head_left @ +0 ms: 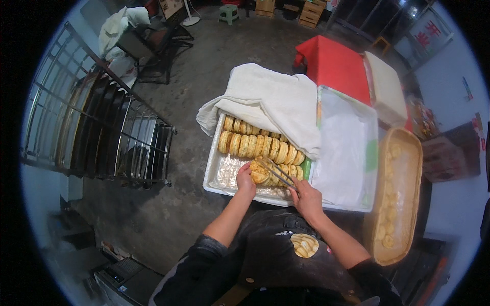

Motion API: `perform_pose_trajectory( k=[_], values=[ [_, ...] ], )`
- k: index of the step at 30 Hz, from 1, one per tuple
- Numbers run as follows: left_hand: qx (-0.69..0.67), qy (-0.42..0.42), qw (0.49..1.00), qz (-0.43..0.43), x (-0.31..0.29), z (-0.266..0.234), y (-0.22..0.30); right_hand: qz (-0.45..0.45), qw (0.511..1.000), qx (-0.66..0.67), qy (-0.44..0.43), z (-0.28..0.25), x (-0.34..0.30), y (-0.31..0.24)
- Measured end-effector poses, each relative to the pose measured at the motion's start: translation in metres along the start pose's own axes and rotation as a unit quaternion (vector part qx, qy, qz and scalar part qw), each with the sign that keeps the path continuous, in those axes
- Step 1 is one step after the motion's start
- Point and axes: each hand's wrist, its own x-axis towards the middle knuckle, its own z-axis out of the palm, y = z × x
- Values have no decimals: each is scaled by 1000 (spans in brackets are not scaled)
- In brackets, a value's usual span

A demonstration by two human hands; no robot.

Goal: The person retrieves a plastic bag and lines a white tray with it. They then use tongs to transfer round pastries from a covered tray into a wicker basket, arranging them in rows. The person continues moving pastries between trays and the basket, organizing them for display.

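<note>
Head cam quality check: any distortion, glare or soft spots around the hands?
Head view: heavy fisheye, black corners, metal rack bars bowed at the rim; glare on the foil-lined white tray; left hand, right hand and pastries reasonably sharp at centre; edges softer, dim.

Round golden pastry [259, 173], upright on edge, in white tray [214, 171]

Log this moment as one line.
left hand: holds pastry | right hand: holds tongs on pastry | tray: rows of pastries, cloth partly over
</note>
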Motion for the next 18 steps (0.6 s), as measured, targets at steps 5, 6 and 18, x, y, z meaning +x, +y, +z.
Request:
perform_pose_trajectory(
  k=[5, 6, 18],
  values=[
    [39, -3, 999, -10, 7, -1, -1, 65, 997, -28, 32, -19, -1, 18],
    [39, 1, 999, -15, 7, -1, -2, 41, 999, -14, 27, -20, -2, 17],
    [30, -27, 996, -75, 12, -3, -6, 78, 995, 25, 54, -32, 0, 33]
  ],
)
